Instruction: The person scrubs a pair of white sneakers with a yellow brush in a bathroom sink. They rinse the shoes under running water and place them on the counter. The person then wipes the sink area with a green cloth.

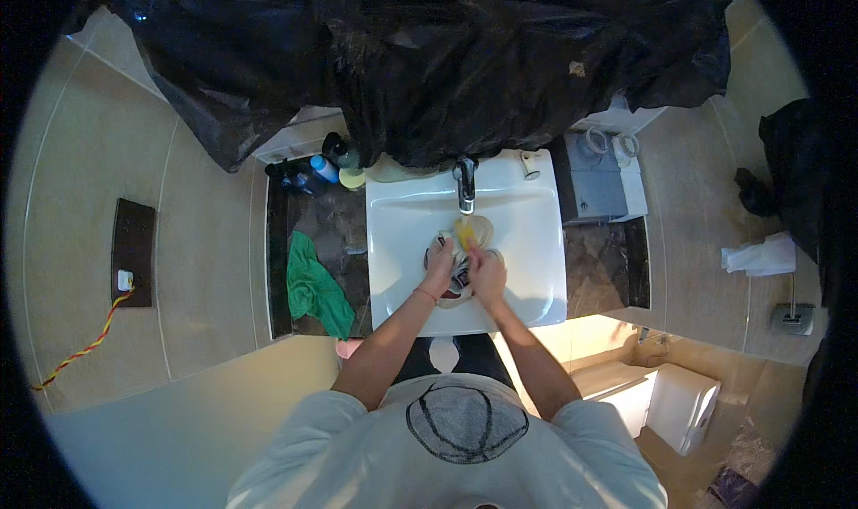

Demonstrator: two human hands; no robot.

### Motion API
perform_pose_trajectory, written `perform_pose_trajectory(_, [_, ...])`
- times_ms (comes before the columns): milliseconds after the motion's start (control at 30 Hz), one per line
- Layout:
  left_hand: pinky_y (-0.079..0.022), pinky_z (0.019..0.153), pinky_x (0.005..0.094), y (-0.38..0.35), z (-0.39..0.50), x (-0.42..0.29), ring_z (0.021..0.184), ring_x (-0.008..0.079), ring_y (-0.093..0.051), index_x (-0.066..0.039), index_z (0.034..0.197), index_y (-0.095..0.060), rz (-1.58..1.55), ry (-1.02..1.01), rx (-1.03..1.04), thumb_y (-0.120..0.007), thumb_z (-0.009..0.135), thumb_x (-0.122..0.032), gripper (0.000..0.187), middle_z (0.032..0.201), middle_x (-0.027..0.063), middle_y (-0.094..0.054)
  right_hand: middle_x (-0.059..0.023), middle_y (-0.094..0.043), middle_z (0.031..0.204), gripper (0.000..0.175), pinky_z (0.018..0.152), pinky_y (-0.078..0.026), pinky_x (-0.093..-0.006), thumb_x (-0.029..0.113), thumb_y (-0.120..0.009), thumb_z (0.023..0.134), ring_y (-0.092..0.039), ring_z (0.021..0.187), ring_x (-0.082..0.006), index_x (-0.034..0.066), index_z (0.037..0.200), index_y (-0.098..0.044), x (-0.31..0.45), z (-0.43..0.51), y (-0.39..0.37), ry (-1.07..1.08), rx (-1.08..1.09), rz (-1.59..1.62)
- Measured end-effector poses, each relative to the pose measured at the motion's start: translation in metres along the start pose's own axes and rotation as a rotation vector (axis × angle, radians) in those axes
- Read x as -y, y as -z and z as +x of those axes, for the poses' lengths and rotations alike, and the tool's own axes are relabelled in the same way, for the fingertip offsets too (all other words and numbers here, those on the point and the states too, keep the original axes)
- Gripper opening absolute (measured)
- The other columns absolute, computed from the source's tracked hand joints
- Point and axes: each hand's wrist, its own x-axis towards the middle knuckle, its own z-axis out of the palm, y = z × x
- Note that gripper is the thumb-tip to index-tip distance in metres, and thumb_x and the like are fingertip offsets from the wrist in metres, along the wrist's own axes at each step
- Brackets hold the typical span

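Both hands are low in the white washbasin (395,268), in front of the chrome tap (466,184). My left hand (440,268) grips the left side of a wet-looking whitish article (460,262) with dark patches; a shoe or bunched cloth, I cannot tell which. In my right hand (487,276) is a small yellow object (466,233), perhaps a brush or soap bar, held against the far part of the article just under the spout. My fingers and wrists cover much of the article, and more pale material shows near the basin's front.
A green cloth (315,288) lies on the dark stone counter (342,234) to the left, with several bottles (324,168) behind it. Grey boxes (593,187) stand right of the basin. Black plastic sheeting (436,60) hangs above the tap. A plugged-in cord (100,338) runs along the left wall.
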Motion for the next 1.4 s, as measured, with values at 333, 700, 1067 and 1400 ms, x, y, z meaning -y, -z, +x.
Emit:
perform_pose_trajectory(333, [-0.051, 0.075, 0.0336, -0.002, -0.017, -0.011, 0.087, 0.0211, -0.062, 0.000, 0.118, -0.052, -0.178, 0.068, 0.051, -0.049, 0.098, -0.022, 0.030, 0.103, 0.0093, -0.062, -0.0229, -0.063, 0.076, 0.028, 0.058, -0.050, -0.0445, 0.024, -0.055, 0.092, -0.064, 0.065, -0.0369, 0.0186, 0.118, -0.066, -0.005, 0.007, 0.015, -0.020, 0.015, -0.087])
perform_pose_trajectory(700, [-0.045, 0.059, 0.0267, 0.014, -0.009, 0.007, 0.069, 0.0134, -0.056, -0.009, 0.103, -0.058, -0.194, 0.111, 0.014, -0.056, 0.095, -0.024, 0.018, 0.087, 0.0031, -0.062, -0.0213, -0.064, 0.072, 0.029, 0.055, -0.049, -0.0444, 0.022, -0.056, 0.090, -0.062, 0.060, -0.0378, 0.0167, 0.117, -0.066, 0.000, 0.010, 0.018, -0.013, -0.016, -0.034])
perform_pose_trajectory(1067, [-0.036, 0.047, 0.0235, -0.005, -0.022, -0.014, 0.056, 0.0112, -0.046, -0.011, 0.096, -0.056, -0.325, 0.227, -0.023, -0.057, 0.095, -0.029, 0.018, 0.075, 0.0008, -0.054, -0.0216, -0.064, 0.074, 0.030, 0.058, -0.050, -0.0458, 0.024, -0.052, 0.092, -0.062, 0.064, -0.0398, 0.0190, 0.119, -0.065, -0.016, 0.008, 0.014, -0.137, 0.104, -0.128])
perform_pose_trajectory(1400, [-0.043, 0.050, 0.0277, 0.028, 0.008, 0.004, 0.056, 0.0160, -0.050, -0.009, 0.098, -0.057, -0.348, 0.245, 0.026, -0.058, 0.094, -0.032, 0.024, 0.078, 0.0043, -0.058, -0.0199, -0.066, 0.083, 0.030, 0.061, -0.051, -0.0422, 0.025, -0.054, 0.092, -0.065, 0.070, -0.0371, 0.0187, 0.120, -0.064, 0.004, -0.023, -0.001, -0.087, 0.071, 0.006])
